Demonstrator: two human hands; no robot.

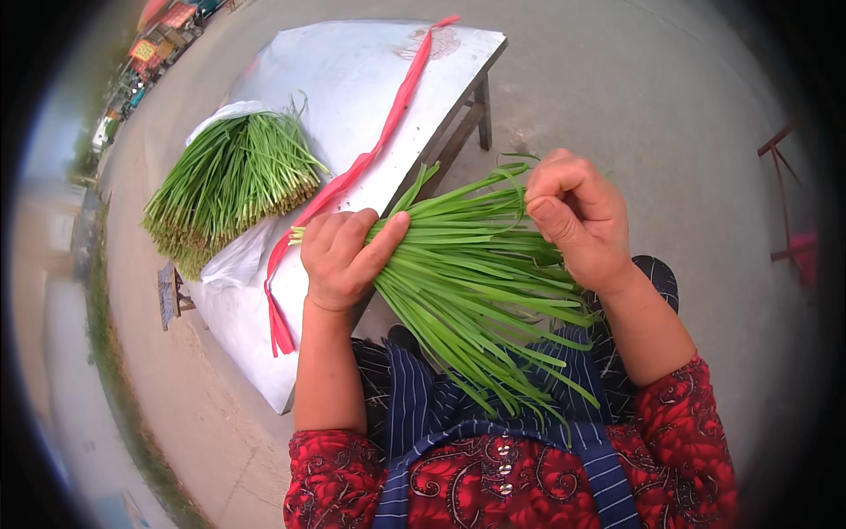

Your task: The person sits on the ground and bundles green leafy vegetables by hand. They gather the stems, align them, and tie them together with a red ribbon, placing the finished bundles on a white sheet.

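My left hand is closed around the pale stem ends of a bunch of green garlic chives, whose leaves fan out to the right and down over my apron. At the leaves' upper right edge, my right hand pinches a thin leaf between thumb and bent fingers. A red plastic strip runs lengthwise over the pale-topped table, passing behind my left hand. Left of it, a large pile of chives lies on a white plastic bag, cut ends facing right.
The table's edge and wooden legs stand just beyond the held bunch. A small low stool or bench shows beyond the table's left side. A reddish metal frame stands on the pavement at far right. Vehicles or stalls line the upper left.
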